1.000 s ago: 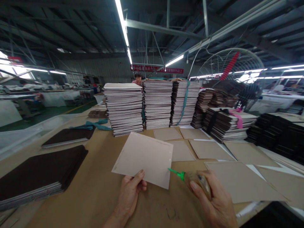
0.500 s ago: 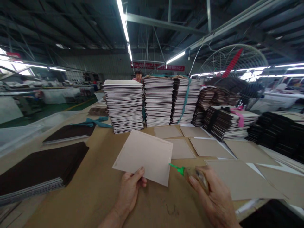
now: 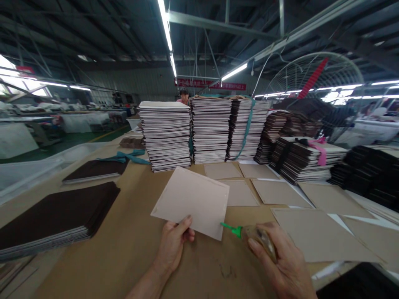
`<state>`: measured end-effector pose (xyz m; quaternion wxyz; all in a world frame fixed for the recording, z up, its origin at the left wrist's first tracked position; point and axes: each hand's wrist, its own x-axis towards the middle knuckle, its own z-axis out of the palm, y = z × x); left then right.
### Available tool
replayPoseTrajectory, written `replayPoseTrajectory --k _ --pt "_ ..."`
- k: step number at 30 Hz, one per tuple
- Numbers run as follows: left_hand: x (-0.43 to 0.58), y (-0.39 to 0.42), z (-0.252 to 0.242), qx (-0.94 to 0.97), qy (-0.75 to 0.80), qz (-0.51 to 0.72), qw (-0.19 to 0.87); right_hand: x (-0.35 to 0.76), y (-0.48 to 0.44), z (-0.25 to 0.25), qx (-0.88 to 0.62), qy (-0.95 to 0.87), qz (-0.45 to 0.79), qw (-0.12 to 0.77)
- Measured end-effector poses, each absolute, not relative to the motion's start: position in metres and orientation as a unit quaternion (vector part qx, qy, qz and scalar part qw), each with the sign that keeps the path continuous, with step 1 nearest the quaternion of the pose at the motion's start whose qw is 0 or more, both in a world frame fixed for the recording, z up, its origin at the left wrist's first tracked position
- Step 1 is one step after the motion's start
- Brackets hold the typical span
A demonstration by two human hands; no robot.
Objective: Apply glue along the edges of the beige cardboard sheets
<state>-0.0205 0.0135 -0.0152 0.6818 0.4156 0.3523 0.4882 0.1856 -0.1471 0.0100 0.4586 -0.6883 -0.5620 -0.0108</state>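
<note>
My left hand (image 3: 173, 244) pinches the near edge of a pale pinkish card sheet (image 3: 193, 200) and holds it tilted above the brown paper-covered table (image 3: 124, 249). In my right hand (image 3: 282, 259) is a small glue bottle (image 3: 258, 238) with a green nozzle (image 3: 230, 228). The nozzle tip touches the sheet's lower right edge. Several brown cardboard pieces (image 3: 276, 192) lie flat on the table just beyond and to the right of the sheet.
Tall stacks of boards (image 3: 165, 135) stand across the back of the table, one strapped with teal band (image 3: 246, 128). Dark brown sheet piles (image 3: 52, 218) lie at left, more dark stacks (image 3: 370, 174) at right. A person (image 3: 183, 96) stands behind the stacks. A large fan (image 3: 314, 89) is at right.
The nozzle tip has slid down along the sheet's right edge toward its lower corner. The view has shifted slightly; both hands keep their hold.
</note>
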Motion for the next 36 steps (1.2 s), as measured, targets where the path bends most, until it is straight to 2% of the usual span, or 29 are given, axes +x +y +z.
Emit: replayPoseTrajectory --k 6,11,16,36 --pt "-0.0199 0.0139 -0.0140 0.411 0.353 0.497 0.678 0.1828 -0.1520 0.0086 -0.663 -0.596 0.010 0.453" --pt "-0.0199 0.0149 -0.0162 0.412 0.354 0.496 0.678 0.1783 -0.1523 0.0103 -0.669 -0.572 -0.024 0.473" --pt "-0.0210 0.0154 -0.0180 0.409 0.356 0.502 0.674 0.1770 -0.1538 0.0092 -0.662 -0.597 0.023 0.452" --pt "-0.0198 0.0165 -0.0164 0.389 0.363 0.522 0.667 0.1753 -0.1543 0.0028 -0.667 -0.577 0.004 0.472"
